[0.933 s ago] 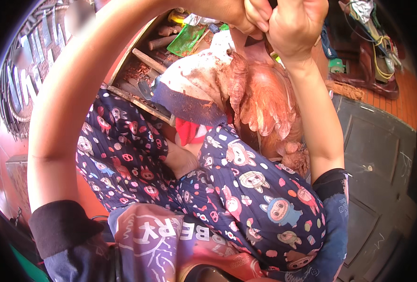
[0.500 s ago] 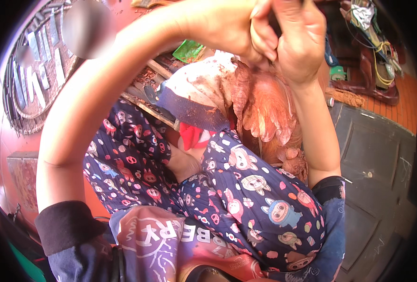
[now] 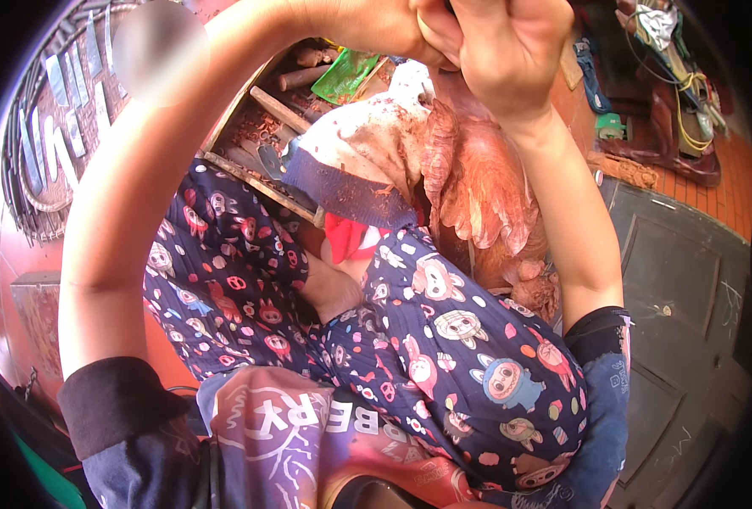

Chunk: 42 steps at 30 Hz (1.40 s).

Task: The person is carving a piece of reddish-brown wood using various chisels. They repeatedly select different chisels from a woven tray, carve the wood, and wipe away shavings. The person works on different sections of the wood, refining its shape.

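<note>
Head view: left hand [image 3: 401,30], right hand [image 3: 509,59] curled, contents unclear; glossy, ridged wood carving [image 3: 488,197].

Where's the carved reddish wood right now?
In the head view, the carved reddish wood is right of centre, beside the white cloth with a dark-blue edge and below the right hand.

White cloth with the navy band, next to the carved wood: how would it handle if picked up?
Probably floppy: the cloth bulges and creases softly rather than holding flat edges. Likely to shed a bit, since reddish-brown crumbs sit on its navy band. It might snag slightly on the carved wood, whose surface is ridged.
</note>
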Tool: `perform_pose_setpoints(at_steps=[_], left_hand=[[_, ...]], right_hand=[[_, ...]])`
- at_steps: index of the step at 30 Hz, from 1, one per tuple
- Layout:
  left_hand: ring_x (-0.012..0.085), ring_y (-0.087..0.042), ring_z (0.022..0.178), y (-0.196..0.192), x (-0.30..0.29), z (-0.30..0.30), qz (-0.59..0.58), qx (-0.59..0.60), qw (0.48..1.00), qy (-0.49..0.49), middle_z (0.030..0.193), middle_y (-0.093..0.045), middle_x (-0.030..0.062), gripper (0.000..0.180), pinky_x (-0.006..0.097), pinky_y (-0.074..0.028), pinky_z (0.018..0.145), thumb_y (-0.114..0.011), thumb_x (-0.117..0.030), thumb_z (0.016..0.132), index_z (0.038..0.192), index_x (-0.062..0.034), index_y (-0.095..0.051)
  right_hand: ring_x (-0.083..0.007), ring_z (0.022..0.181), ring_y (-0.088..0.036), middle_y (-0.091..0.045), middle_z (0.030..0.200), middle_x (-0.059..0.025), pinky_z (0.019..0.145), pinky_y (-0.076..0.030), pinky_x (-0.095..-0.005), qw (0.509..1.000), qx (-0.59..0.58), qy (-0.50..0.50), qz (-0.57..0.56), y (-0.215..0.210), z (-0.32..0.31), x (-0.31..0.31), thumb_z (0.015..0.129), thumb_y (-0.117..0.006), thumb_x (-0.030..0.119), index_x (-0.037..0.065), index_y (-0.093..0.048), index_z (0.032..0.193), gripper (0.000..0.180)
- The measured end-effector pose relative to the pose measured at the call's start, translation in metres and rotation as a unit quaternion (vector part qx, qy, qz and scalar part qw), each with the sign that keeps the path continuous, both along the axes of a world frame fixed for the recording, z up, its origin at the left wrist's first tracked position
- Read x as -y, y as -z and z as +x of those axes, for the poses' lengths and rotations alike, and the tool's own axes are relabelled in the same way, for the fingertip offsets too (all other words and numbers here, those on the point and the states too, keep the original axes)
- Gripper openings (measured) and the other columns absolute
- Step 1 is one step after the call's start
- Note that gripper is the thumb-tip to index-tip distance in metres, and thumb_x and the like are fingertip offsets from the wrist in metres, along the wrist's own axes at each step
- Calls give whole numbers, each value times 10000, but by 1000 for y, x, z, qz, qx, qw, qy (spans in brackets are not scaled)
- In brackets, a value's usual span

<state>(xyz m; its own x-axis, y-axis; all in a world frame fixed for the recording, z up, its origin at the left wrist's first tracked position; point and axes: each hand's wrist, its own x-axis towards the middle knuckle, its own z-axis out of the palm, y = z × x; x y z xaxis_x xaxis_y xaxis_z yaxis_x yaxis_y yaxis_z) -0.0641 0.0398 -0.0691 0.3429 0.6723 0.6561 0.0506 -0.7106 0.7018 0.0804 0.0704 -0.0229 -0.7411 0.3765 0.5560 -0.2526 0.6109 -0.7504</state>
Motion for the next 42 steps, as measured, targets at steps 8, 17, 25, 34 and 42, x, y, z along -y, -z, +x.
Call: perform_pose_setpoints(at_steps=[8, 17, 25, 34, 42], left_hand=[[285, -688, 998, 12, -3, -2, -38, 5, 999, -26, 1057, -699, 162, 320, 391, -564, 813, -744, -97, 854, 1147, -18, -641], [211, -661, 582, -80, 35, 20, -72, -88, 987, -113, 633, -645, 120, 259, 353, -500, 594, -765, -134, 853, 672, -10, -627], [188, -723, 765, -60, 13, 42, -201, -53, 977, -51, 694, -697, 97, 292, 357, -557, 764, -810, -178, 833, 711, -8, -606], [315, -749, 792, -75, -3, 46, -160, -205, 953, -155, 807, -739, 199, 314, 407, -585, 767, -863, -213, 719, 878, 27, -736], [306, -753, 750, -75, 13, 43, -68, -206, 958, -187, 792, -744, 194, 327, 385, -593, 725, -864, -210, 719, 900, 35, -743]], right_hand=[[-60, 641, -551, -599, 715, -3, 570, -417, -226, 998, 15, 30, 48, -5, 1, -3, 1068, -599, 235, 30, -654, 907, 267], [-122, 442, -503, -499, 591, -17, 425, -449, -245, 970, -113, 71, -203, -86, 23, 1, 1093, -388, 537, 85, -558, 967, 499], [-113, 427, -474, -506, 600, -15, 401, -411, -239, 934, -99, 261, -225, -43, 44, -3, 1114, -453, 391, 65, -531, 982, 361], [-71, 376, -331, -412, 567, 42, 352, -270, -236, 905, -1, 219, -366, -27, 53, -17, 1078, -550, 400, 114, -531, 934, 322], [-64, 372, -319, -394, 549, 47, 340, -232, -234, 922, 8, 170, -348, -35, 52, -11, 1080, -551, 387, 108, -528, 935, 315]])
